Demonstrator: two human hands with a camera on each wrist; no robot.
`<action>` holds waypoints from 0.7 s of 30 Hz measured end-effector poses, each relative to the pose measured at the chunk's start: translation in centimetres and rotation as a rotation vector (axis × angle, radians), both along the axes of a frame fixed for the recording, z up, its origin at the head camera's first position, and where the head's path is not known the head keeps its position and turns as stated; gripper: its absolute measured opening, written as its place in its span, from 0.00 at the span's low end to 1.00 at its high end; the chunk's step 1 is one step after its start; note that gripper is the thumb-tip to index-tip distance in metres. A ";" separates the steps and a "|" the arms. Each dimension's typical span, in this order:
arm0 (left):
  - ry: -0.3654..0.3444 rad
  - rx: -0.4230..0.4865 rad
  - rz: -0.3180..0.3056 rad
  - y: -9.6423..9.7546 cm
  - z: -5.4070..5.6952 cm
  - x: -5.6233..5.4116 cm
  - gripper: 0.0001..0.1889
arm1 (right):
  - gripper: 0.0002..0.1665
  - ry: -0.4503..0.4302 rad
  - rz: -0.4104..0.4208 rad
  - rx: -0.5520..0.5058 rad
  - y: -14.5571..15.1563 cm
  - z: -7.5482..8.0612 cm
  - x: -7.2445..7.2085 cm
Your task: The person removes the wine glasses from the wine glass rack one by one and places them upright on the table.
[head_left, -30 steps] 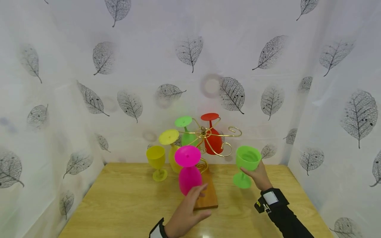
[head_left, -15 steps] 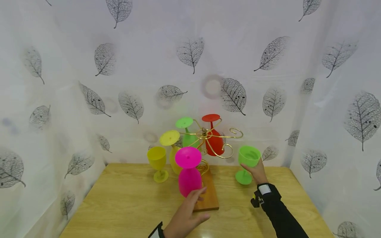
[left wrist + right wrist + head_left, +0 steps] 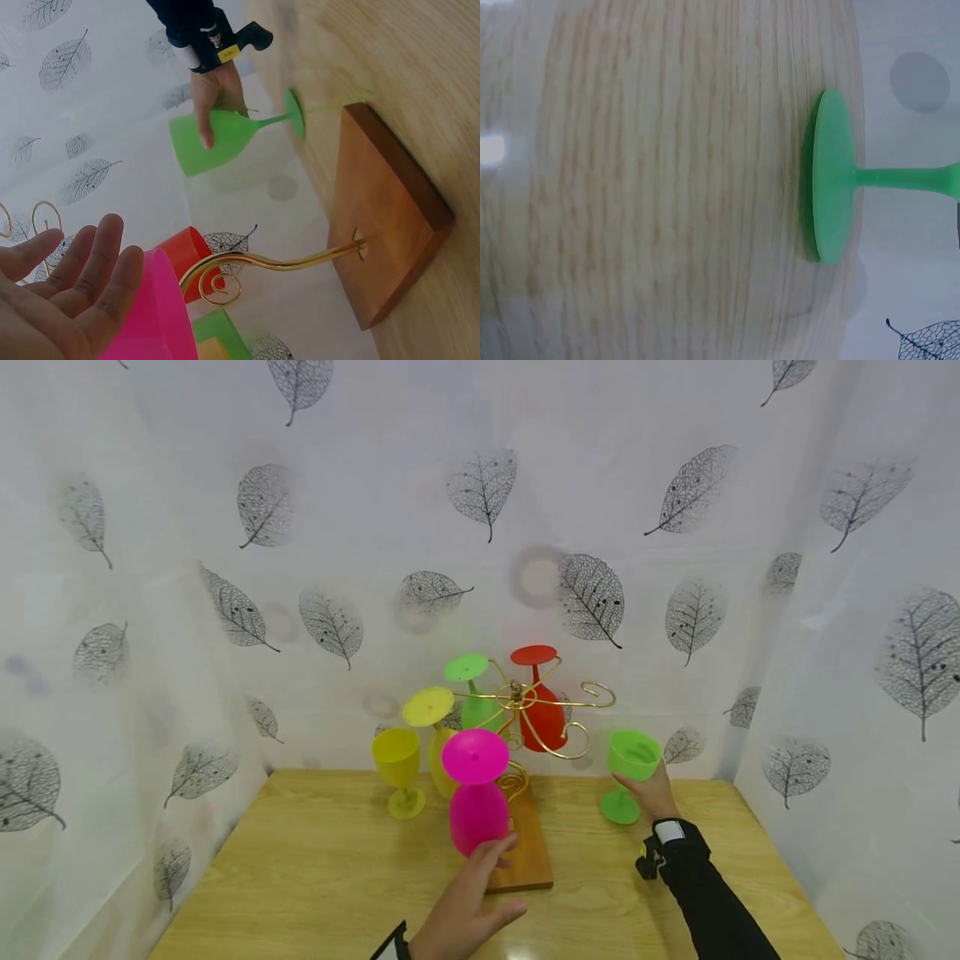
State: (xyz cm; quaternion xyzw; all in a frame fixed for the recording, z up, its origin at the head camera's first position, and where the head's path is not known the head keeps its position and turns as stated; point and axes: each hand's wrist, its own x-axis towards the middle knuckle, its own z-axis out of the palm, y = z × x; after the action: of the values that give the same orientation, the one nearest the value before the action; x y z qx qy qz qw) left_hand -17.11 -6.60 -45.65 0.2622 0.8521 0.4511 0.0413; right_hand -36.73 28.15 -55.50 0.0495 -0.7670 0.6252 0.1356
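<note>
My right hand (image 3: 651,792) grips the bowl of a green goblet (image 3: 634,755), which stands upright at the right of the table. Its round foot (image 3: 832,180) is on or just over the wood in the right wrist view. My left hand (image 3: 467,903) has its fingers extended beside the bowl of a pink goblet (image 3: 478,818); whether they touch I cannot tell. That goblet hangs upside down on a gold wire rack (image 3: 517,697). Also hanging inverted there are a yellow goblet (image 3: 428,707), a green one and a red goblet (image 3: 542,714).
The rack's wooden base (image 3: 390,217) rests on the table. Left of it a second yellow goblet (image 3: 397,758) stands upright. Curled rack arms (image 3: 597,690) without goblets stick out to the right. A leaf-patterned curtain (image 3: 405,485) surrounds the table (image 3: 300,860).
The right hand has moved the green goblet slightly right and back, lowering it toward the table. My left hand has barely shifted.
</note>
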 end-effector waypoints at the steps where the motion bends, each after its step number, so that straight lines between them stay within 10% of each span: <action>1: 0.003 -0.002 0.001 0.0 0.0 0.0 0.34 | 0.47 -0.003 0.004 0.010 0.2 0.0 0.0; 15: 0.003 0.013 -0.007 0.1 -0.2 0.2 0.33 | 0.45 0.036 0.157 0.049 1.6 0.4 -0.4; 21: 0.033 0.000 0.003 0.3 0.0 0.4 0.34 | 0.61 -0.085 0.108 0.023 2.0 1.1 0.6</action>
State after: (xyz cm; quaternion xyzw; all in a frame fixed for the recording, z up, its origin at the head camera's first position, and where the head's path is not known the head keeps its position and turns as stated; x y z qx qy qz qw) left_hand -16.76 -6.30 -45.64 0.2681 0.8532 0.4466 0.0267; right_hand -36.11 30.13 -54.41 0.0658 -0.7753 0.6244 0.0683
